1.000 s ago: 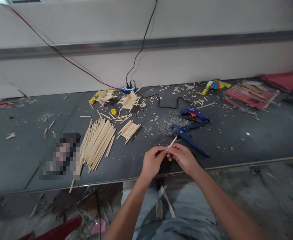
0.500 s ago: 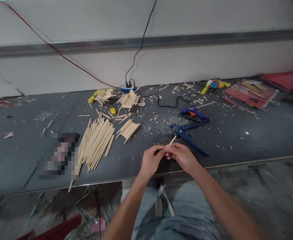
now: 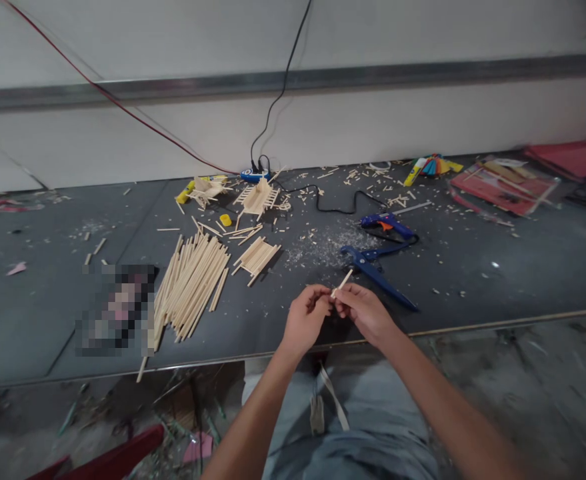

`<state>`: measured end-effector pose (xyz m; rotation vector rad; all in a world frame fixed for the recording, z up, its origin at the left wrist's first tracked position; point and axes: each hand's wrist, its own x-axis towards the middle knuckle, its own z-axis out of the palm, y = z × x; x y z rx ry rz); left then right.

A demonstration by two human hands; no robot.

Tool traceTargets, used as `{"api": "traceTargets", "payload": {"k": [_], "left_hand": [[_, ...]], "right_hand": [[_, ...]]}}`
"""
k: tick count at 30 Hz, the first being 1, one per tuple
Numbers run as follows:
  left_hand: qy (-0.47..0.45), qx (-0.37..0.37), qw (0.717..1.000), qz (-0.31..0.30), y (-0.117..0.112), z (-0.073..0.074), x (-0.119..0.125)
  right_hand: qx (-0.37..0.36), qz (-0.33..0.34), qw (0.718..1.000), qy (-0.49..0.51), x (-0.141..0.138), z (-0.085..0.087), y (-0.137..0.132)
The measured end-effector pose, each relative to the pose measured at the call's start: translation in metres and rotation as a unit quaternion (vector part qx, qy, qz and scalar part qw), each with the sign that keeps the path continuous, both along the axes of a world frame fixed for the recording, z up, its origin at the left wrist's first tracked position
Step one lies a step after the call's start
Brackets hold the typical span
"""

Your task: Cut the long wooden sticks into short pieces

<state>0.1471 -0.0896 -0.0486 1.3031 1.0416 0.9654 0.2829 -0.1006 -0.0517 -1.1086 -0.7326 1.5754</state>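
Observation:
Near the table's front edge, my right hand (image 3: pixel 365 310) pinches a short wooden stick (image 3: pixel 345 279) that slants up to the right. Close against its lower end is my left hand (image 3: pixel 309 315), fingers curled and closed; whether anything lies in them is hidden. Just beyond my right hand lies a blue cutter with long handles (image 3: pixel 380 277), and behind it a blue glue gun (image 3: pixel 390 227). To the left, a small panel of glued sticks (image 3: pixel 257 259) rests beside a large pile of wooden sticks (image 3: pixel 195 283).
Two small stick models (image 3: pixel 257 199) stand at the back by a blue power strip (image 3: pixel 255 175). A yellow cap (image 3: pixel 225 219), wood offcuts and a black cable are scattered around. Red sheets in plastic (image 3: pixel 503 187) lie at the right. A blurred dark object (image 3: pixel 120 307) lies left of the pile.
My left hand has drawn slightly back from the stick's end, its fingers curling more. The stick stays in my right hand, nearly in the same place.

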Motion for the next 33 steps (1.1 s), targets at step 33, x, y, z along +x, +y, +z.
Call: {"api": "traceTargets", "payload": {"k": [33], "left_hand": [[0.165,0.106,0.98,-0.046,-0.0042,0.0057,0.0036]], "right_hand": [[-0.002,-0.047,0.999,-0.001,-0.003,-0.0051,-0.0011]]}}
